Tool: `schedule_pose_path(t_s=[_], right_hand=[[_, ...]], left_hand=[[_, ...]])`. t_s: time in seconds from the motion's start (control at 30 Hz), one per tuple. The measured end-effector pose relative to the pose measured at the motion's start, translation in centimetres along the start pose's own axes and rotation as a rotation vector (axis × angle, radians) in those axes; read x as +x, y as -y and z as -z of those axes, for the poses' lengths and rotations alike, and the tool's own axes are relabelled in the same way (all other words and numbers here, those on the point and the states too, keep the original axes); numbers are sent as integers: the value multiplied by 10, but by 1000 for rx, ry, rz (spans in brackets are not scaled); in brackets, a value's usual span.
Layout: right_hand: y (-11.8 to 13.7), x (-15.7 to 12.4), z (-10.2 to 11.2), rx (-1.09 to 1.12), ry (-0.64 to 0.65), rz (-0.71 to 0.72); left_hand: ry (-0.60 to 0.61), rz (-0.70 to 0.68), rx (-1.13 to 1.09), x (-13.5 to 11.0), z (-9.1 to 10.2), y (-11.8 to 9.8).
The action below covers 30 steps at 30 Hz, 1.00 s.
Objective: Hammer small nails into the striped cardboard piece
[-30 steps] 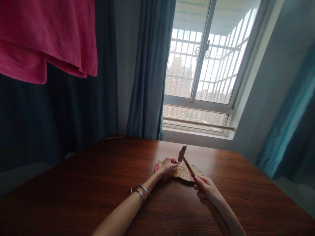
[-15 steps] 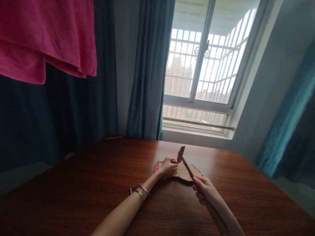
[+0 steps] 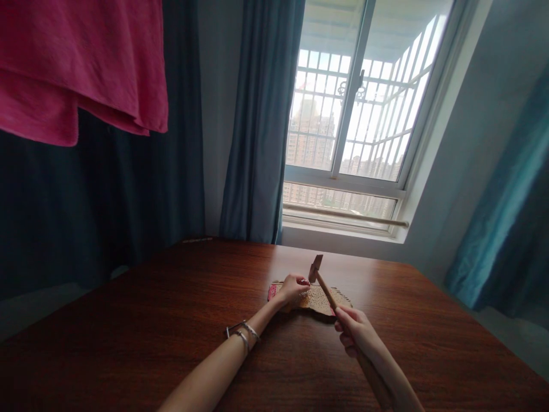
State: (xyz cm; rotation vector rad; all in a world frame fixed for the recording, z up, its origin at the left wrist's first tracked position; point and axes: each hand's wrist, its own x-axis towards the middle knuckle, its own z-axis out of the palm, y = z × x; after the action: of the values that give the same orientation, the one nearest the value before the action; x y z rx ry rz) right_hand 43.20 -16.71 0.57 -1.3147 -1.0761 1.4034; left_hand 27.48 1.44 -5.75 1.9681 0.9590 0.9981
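Glossy dark-brown table [image 3: 141, 326] below a barred window [image 3: 351, 131], blue curtains [image 3: 261, 114] either side, pink cloth [image 3: 107, 68] hanging upper left. Spotted tan-and-pink piece [image 3: 318, 298] lies on the tabletop, partly under left hand [image 3: 295, 288], fingertips drawn close together, can't tell on what. Right hand [image 3: 359, 330] wrapped firmly round wooden handle of a hammer [image 3: 326, 290], head just beside left fingertips.

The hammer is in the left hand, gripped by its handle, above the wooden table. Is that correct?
Not quite: the head view shows the hammer in the right hand, not the left. It is gripped by its handle, above the wooden table.
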Motion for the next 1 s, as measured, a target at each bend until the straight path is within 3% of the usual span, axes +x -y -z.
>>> schedule_pose_path(t_s=[0.7,0.9,1.0], right_hand=[[-2,2,1,-22,32,29],[-2,5,12,-68,-65,60],[-5,10,24,-167,-184,89]], left_hand=[[-6,3,8,3,0,6],[-3,13,25,4,-1,10],[-5,39,15,4,-2,9]])
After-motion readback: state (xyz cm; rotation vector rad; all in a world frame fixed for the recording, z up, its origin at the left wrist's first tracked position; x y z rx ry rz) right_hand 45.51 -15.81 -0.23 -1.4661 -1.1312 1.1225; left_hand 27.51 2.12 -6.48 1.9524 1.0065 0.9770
